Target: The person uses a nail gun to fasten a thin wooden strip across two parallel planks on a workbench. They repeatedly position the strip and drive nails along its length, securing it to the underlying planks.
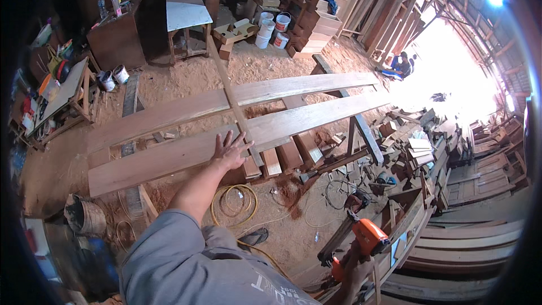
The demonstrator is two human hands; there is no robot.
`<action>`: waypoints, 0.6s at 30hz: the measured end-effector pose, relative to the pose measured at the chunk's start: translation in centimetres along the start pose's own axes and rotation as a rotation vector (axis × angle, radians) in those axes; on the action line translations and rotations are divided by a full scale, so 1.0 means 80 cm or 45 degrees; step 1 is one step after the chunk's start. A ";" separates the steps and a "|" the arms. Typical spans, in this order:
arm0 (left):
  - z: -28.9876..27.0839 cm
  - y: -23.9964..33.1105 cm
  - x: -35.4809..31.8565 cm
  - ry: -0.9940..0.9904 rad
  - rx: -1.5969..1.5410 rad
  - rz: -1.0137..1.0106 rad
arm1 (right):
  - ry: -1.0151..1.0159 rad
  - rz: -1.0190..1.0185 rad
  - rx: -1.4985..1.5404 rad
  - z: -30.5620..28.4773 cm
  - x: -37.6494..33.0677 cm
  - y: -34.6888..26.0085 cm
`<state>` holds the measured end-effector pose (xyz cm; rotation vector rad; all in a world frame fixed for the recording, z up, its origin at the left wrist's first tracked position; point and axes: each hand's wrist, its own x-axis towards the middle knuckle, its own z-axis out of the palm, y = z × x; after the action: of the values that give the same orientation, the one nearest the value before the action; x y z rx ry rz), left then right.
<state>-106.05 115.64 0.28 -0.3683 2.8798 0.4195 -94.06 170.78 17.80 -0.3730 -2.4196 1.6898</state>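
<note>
left hand (228, 151) flat n open on the near plank (169, 155), pinning it on the trestles. right hand (351, 268) wrapped round an orange nail gun (361, 240) low by the hip, prob between shots. next needs the gun brought up to the thin cross strip (234, 101) w/ the plank kept steady.

1. The right hand (351, 268) was mostly hidden behind the orange nail gun (361, 240); its grip could not be made out.
2. The doorway glare washed out the crouching person (402, 65).
3. The bottles on the far left surface (68, 87) were too small to identify.
</note>
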 end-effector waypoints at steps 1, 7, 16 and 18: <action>-0.001 0.014 0.016 -0.003 -0.001 -0.004 | -0.036 -0.019 0.009 0.005 0.013 -0.019; 0.008 0.107 0.117 -0.029 0.015 0.027 | -0.031 0.161 0.116 -0.004 0.130 -0.051; 0.017 0.210 0.225 0.021 -0.068 0.063 | 0.000 -0.039 0.012 0.041 0.293 -0.046; 0.015 0.224 0.239 0.046 -0.053 0.074 | -0.015 -0.091 -0.001 0.058 0.331 -0.064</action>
<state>-128.87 128.53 -0.88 -0.3030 2.9262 0.4884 -121.17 172.81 20.84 -0.2735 -2.4114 1.6661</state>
